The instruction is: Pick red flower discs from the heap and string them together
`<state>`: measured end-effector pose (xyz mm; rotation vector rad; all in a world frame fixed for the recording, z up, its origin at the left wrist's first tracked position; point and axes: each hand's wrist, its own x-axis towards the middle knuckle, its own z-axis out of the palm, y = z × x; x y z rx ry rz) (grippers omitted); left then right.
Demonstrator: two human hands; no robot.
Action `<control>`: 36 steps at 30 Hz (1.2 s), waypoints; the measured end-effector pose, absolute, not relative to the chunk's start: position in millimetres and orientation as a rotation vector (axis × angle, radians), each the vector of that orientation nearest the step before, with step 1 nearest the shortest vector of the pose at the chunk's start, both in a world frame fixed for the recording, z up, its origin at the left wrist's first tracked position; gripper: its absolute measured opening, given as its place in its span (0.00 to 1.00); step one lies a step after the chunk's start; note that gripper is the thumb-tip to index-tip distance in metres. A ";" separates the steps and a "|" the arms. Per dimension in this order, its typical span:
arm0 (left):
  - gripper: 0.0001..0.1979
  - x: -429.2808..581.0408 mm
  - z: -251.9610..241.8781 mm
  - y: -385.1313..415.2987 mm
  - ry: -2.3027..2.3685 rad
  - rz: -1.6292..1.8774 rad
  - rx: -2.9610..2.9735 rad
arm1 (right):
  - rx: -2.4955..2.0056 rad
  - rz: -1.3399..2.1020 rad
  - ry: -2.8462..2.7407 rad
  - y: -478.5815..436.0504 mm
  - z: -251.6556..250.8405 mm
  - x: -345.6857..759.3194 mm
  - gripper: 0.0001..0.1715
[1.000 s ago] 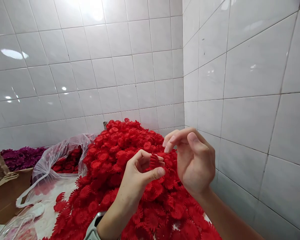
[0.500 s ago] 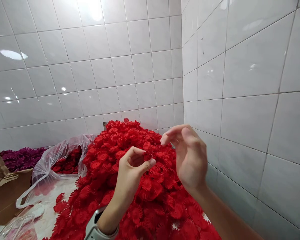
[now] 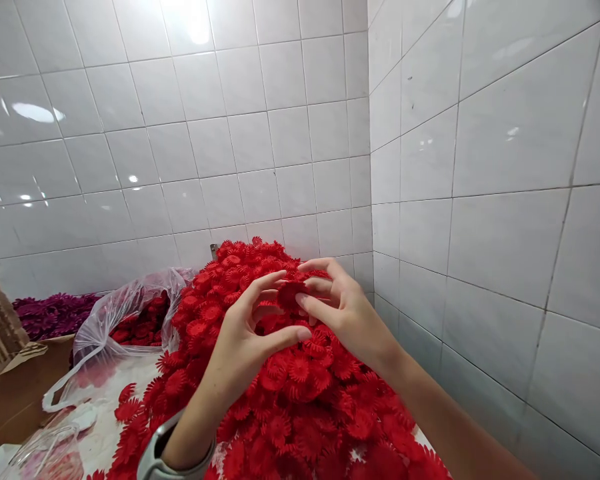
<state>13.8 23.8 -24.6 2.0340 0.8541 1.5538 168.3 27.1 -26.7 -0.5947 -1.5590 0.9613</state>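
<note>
A dark red artificial flower head (image 3: 289, 297) is between my two hands, above a big heap of red artificial flower heads (image 3: 300, 373). My right hand (image 3: 337, 300) grips it at its right edge, thumb in front and fingers curled behind. To the left, my left hand (image 3: 253, 327) is open, its thumb and fingers spread apart around the flower's left side. Whether a left fingertip touches the flower, I cannot tell. A pale watch (image 3: 153, 460) is strapped to my left wrist.
Left of the heap, a clear plastic bag (image 3: 97, 327) contains darker red flowers (image 3: 143, 323). Purple flowers (image 3: 55, 313) lie behind a cardboard box (image 3: 25, 393) at the far left. White tiled walls (image 3: 260, 133) meet in a corner behind the heap.
My right hand has come down and left to the flower and closed on it. My left hand has opened its pinch, spreading thumb and fingers. The view has shifted slightly.
</note>
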 end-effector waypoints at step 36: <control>0.18 13.0 -20.1 10.7 0.728 1.720 2.325 | -0.497 1.135 -1.439 9.2 -15.7 170.9 0.14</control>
